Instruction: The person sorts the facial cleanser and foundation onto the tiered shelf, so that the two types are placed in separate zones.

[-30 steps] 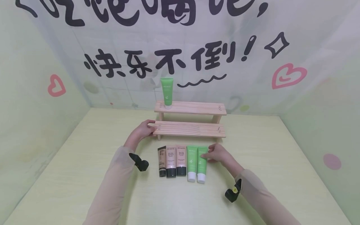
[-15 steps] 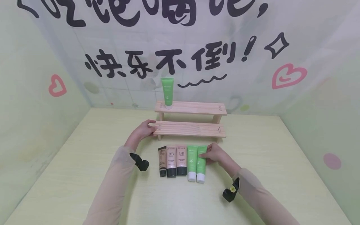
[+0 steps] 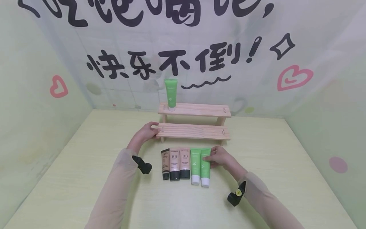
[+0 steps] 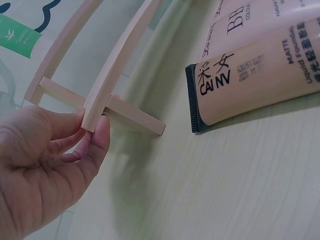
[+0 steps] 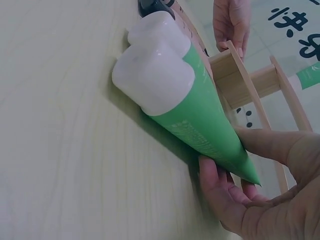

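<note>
Centrally, one wooden stand (image 3: 194, 131), pinched narrowly by left hand (image 3: 145, 133); atop, one green tube (image 3: 171, 93); below, one brown tube (image 3: 165, 163), two pink tubes (image 3: 174, 162), two green tubes (image 3: 205, 170), rightmost pinched narrowly by right hand (image 3: 222, 157).

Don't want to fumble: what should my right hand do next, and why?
Probably lift the rightmost green, white-capped squeeze tube: your right hand pinches its flat end, and a matching tube stands on the pale wooden rack's upper shelf with room beside it.
</note>
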Demonstrator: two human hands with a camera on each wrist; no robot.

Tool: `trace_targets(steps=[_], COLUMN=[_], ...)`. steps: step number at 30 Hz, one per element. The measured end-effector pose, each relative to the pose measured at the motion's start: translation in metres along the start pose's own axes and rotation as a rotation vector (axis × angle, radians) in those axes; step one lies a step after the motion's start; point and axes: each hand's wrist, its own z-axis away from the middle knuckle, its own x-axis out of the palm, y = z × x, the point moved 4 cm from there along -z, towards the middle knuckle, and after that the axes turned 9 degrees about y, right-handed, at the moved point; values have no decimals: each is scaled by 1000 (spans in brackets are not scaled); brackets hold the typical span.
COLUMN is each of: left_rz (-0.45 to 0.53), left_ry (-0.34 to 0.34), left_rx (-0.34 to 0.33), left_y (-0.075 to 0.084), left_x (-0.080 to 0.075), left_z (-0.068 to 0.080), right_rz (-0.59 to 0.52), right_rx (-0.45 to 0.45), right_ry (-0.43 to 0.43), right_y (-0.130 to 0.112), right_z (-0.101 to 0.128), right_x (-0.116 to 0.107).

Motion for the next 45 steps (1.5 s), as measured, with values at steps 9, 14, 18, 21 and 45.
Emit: trace_targets(steps=[9,14,18,21,45], left_rz=[0,-2,2,5,-6], left_ry=[0,-3,-4,-2,-2], left_rx=[-13,-6,-11,-18,-10], left_y=[0,0,1,1,0], left_x=[-1,-1,-1,-1,-1], left_z=[1,0,1,1,1], right_rz=[-41,-56,-52,-42,-102], right_rx=[-11,-23,-35,-39,-186], right_ry=[-26,-47,-59,-65,-81], right_y=[-2,-6,-10,-12,-48], right_z=[0,1,1,2,5], right_x=[-3,-7,-9,-11,-22])
